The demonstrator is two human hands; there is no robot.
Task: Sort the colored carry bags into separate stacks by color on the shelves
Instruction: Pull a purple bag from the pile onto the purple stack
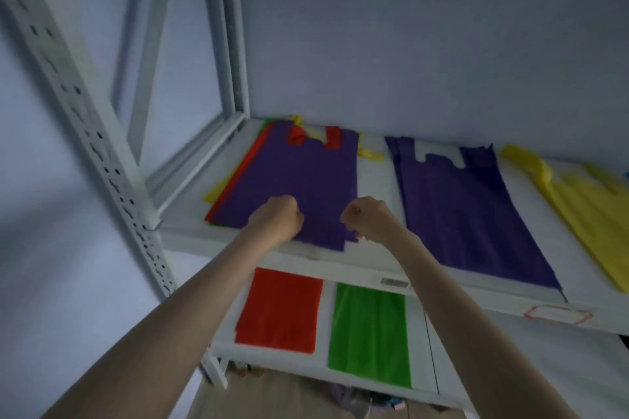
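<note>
Now both hands, left [277, 218] and right [369, 219], pinch the purple bag's [299, 173] near edge.

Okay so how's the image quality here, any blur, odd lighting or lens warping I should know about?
Head view: dim, bluish light with no hard shadows or glare; the whole frame is soft, most smeared on the shelf upright at left; the wide lens bends the uprights and stretches the forearms; the left hand and right hand on the top purple bag lack crisp finger detail.

Mixed pile [289, 177] leftmost on upper shelf [371, 177], two stacks [469, 211] rightward; two more [280, 309] on lower shelf [427, 360]
</note>
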